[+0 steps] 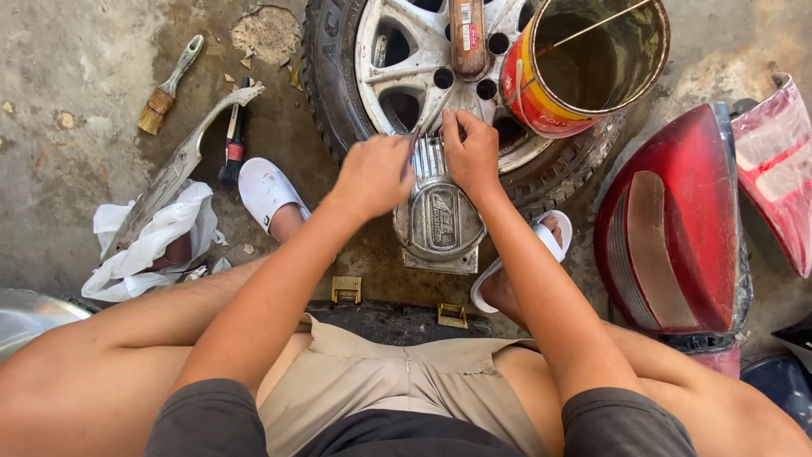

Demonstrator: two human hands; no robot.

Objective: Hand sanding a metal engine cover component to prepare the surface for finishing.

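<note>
Room: your metal engine cover (438,222) sits at the picture's centre, propped against the car wheel (397,80) at 12 o'clock; a paint can (550,101) crowds it at 1 o'clock, red tail lights (677,220) at 3 o'clock. Open concrete lies toward 9 o'clock, past your white slipper (264,190).
Cover: dull silver, ribbed top, raised emblem on a rounded face, grimy.
Left hand: your left hand (372,173) is closed around a thin tool (414,140), possibly a brush, its tip at the ribs.
Right hand: your right hand (470,151) presses on the cover's top edge, fingers curled down, steadying it.
Floor: two brushes (165,89) and a white rag (152,241) lie at 10 o'clock.
</note>
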